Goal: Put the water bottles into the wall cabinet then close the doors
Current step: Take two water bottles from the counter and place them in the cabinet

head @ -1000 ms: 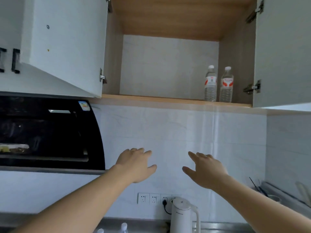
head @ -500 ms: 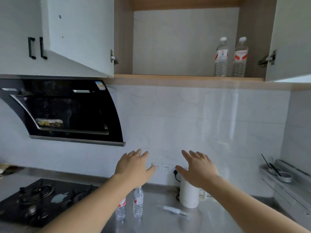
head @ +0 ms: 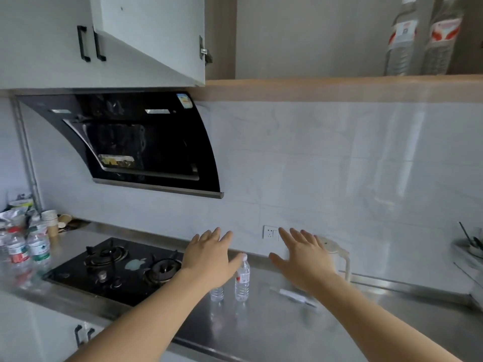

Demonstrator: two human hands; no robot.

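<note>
Steel counter point(head: 274, 327) under tiled wall point(head: 326, 165) and open wall cabinet point(head: 326, 86).

A glossy white tiled wall point(head: 326, 158) backs a steel counter point(head: 274, 327), black range hood point(head: 146, 145) and gas hob point(head: 117, 267).

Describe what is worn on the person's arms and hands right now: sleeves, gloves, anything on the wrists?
Nothing shows. The left hand and right hand are bare, without gloves or visible rings. Both forearms are bare to the frame's bottom edge: no sleeves, watch, bands or markings in view.
</note>
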